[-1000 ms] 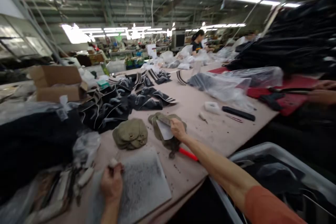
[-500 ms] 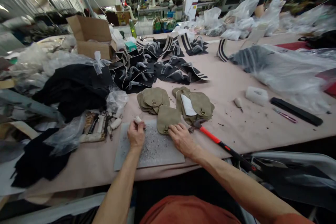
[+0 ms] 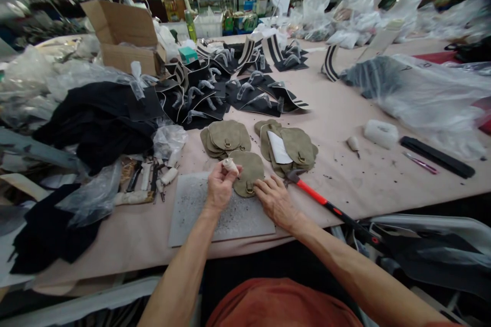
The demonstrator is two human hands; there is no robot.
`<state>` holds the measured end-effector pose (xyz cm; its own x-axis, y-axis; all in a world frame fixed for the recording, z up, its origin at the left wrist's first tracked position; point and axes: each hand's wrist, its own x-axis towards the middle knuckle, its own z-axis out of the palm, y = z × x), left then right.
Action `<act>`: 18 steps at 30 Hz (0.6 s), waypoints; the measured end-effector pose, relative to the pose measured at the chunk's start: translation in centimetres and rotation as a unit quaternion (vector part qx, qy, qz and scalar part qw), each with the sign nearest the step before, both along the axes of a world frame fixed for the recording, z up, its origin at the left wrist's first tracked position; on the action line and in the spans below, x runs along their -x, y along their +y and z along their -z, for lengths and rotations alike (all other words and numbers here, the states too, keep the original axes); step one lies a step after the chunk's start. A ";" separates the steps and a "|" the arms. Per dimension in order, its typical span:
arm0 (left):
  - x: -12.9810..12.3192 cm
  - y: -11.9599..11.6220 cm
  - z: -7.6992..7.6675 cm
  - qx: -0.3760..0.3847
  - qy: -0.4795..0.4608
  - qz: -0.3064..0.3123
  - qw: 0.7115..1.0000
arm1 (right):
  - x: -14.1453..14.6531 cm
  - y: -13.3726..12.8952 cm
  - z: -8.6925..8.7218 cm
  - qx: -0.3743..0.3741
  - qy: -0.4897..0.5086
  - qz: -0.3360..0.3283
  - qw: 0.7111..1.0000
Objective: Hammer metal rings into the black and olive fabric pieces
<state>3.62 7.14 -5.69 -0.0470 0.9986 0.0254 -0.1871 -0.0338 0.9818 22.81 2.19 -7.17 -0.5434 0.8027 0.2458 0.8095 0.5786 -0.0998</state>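
My left hand [image 3: 220,187] is closed round a small tool with a white-wrapped handle [image 3: 230,165], held beside the left edge of an olive flap [image 3: 251,168]. The flap carries a metal ring near its lower edge and overlaps the back of a grey board [image 3: 187,214] strewn with dark bits. The fingers of my right hand [image 3: 274,199] rest bent at the flap's lower right edge, by the ring. Stacks of similar olive flaps [image 3: 226,135] lie behind, and another stack [image 3: 301,148] has a white paper on it.
A hammer with a red and black handle [image 3: 312,190] lies right of my right hand. Wrapped-handle tools [image 3: 146,179] sit at left, black pieces [image 3: 253,94] behind. A cardboard box [image 3: 126,36], plastic bags [image 3: 429,92] and a black case [image 3: 437,156] are farther out.
My left hand has moved right with the wrapped-handle tool, from over the board to the flap's left edge. My right hand stays at the flap. The camera view has tilted down slightly.
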 end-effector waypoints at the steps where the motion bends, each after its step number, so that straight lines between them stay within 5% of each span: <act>1: -0.7 0.1 0.2 0.007 -0.013 0.024 1.000 | 0.3 -0.1 0.0 0.002 0.003 0.018 1.000; 8: -1.9 0.7 2.8 0.037 -0.011 0.048 0.998 | 0.4 -0.8 0.4 0.002 0.017 0.007 1.000; 18: -1.9 0.5 3.0 0.019 0.041 0.065 0.997 | -0.2 -0.8 1.2 -0.012 0.063 0.008 0.998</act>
